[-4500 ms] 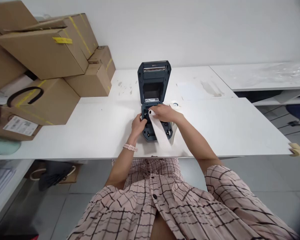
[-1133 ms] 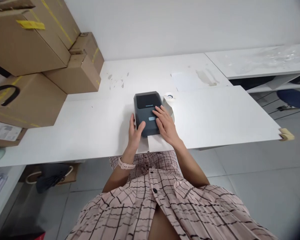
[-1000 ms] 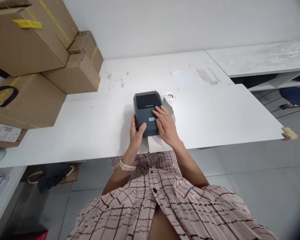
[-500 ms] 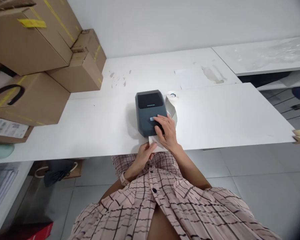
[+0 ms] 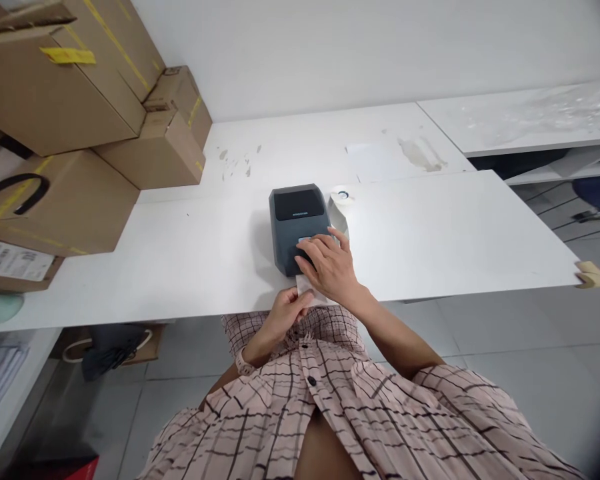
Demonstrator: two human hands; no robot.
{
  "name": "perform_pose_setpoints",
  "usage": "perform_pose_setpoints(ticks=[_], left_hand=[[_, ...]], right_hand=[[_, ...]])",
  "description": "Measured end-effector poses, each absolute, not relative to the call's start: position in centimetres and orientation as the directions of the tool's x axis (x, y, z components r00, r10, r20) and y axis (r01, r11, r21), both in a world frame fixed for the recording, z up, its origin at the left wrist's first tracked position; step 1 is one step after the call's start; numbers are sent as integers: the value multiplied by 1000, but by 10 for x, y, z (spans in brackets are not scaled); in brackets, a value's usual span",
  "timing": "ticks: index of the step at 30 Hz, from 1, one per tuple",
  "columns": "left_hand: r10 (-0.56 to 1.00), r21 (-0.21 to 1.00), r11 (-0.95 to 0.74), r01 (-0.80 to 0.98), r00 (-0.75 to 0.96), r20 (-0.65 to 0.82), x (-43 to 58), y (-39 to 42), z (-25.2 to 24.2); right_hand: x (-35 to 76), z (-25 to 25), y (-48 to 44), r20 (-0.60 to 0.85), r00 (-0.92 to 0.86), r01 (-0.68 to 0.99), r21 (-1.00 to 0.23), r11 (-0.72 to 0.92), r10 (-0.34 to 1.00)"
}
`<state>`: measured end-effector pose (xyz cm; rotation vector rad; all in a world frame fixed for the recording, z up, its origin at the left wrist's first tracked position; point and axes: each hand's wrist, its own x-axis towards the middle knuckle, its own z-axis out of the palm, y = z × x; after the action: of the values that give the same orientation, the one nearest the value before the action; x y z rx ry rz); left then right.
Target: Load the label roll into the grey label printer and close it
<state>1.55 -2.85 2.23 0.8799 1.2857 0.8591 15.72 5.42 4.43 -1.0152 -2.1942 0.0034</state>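
Note:
A dark blue-grey label printer point(image 5: 286, 233) stands on the white table. From its near edge comes a white paper label point(image 5: 304, 285), and my left hand point(image 5: 286, 311) pinches it between thumb and fingers at the table's front edge. My right hand point(image 5: 330, 267) rests over the printer's near right part, its fingers apart and slightly bent, close to a small lit button point(image 5: 305, 239). Part of the label lies hidden beneath my hands. Behind the printer on the right is a white label roll point(image 5: 342, 196), with a strip running down along the printer's side.
Cardboard boxes point(image 5: 55, 87) with yellow tape are stacked at the left. A green rounded object point(image 5: 0, 308) lies at the table's left end. Foam padding point(image 5: 593, 274) covers the right front corner. Clear plastic wrap point(image 5: 545, 110) lies at the back right.
My right hand has shifted down and left over the printer, its fingers lifting off the lit button and spreading more. My left hand keeps its hold on the label. The view has tilted slightly.

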Motion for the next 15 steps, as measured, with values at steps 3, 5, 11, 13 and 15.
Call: perform_pose_setpoints(ticks=[3, 5, 11, 13, 15], left_hand=[[933, 933, 354, -69, -37, -357, -2, -26, 23], [944, 960, 271, -67, -175, -278, -17, -22, 22], [905, 991, 129, 33, -414, -104, -49, 21, 9], [916, 988, 143, 62, -386, -109, -47, 41, 9], [938, 984, 157, 82, -326, -122, -41, 60, 12]], right_hand=[[171, 38, 49, 544, -337, 553, -547, 629, 769], [182, 35, 45, 515, -263, 461, -676, 575, 816], [191, 52, 62, 486, -275, 335, -760, 557, 830], [187, 67, 80, 510, -275, 352, -736, 579, 815], [183, 80, 104, 543, -265, 389, -696, 604, 797]])
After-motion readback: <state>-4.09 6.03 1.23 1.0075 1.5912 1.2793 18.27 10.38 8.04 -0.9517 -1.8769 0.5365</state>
